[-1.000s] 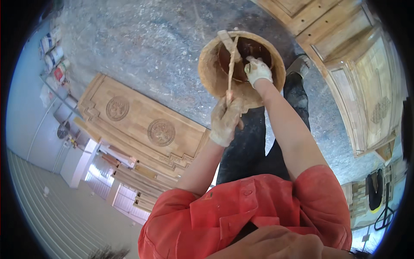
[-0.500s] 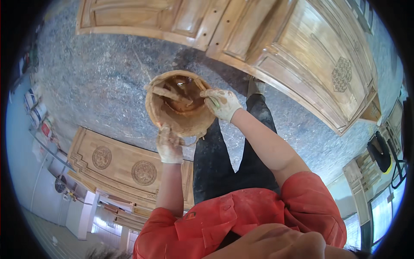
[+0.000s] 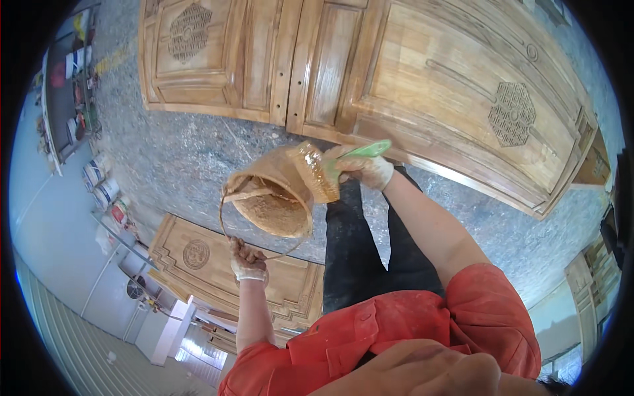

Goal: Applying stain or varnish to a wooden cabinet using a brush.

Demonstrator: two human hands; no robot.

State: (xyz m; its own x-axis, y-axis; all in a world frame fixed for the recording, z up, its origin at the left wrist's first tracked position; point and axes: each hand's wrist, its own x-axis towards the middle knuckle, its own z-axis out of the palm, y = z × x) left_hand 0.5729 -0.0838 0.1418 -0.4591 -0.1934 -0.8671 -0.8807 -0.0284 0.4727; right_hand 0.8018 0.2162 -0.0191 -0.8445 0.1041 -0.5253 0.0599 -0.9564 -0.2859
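Observation:
A bucket [image 3: 281,210] crusted with tan and brown coating hangs tilted, its mouth facing left and toward me. My left hand [image 3: 248,259], in a stained white glove, closes round its thin wire handle. A strip caked with the same coating lies across the bucket's mouth. In my right hand [image 3: 370,171], also gloved, is a wide paintbrush [image 3: 317,173] with a green handle. Glossy brown liquid coats its bristles, which are outside the bucket beside its right rim; whether they touch it I cannot tell. The bucket's bottom inside is hidden.
Large carved wooden door panels [image 3: 422,86] lie ahead, close beyond the brush. Another carved wooden panel [image 3: 224,261] is at the lower left. White tubs [image 3: 105,193] and a shelf [image 3: 61,105] with containers stand at the far left. The floor [image 3: 155,158] is spattered.
My right hand has lifted the brush out of the bucket and moved right and away from me. My left hand has gone from the rim to the wire handle. The bucket has tipped.

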